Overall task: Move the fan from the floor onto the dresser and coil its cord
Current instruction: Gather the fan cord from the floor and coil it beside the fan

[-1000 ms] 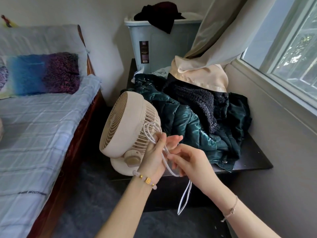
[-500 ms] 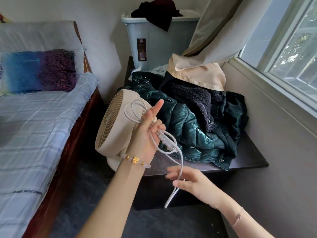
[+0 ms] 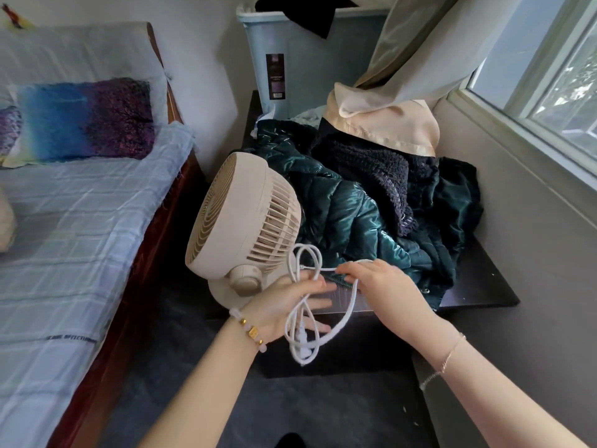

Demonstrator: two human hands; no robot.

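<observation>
Gripping the cord (image 3: 310, 318) loops, my left hand (image 3: 290, 312) anchors while my right hand (image 3: 378, 282) pinches one strand; equal turns should coil best.

One fan (image 3: 245, 221). One white cord (image 3: 307, 305), gathered in several loops, exact loop count unclear. Two hands: left hand (image 3: 287, 305), right hand (image 3: 384, 286). Two bracelets, one per wrist: beaded bracelet (image 3: 248, 331) and thin chain bracelet (image 3: 444, 363). One dark counter (image 3: 478, 286). One bed (image 3: 74, 227). One blue-purple pillow (image 3: 87, 119). One laundry bin (image 3: 290, 59). One green jacket (image 3: 349, 211). One curtain (image 3: 416, 53). One window (image 3: 562, 79).
</observation>
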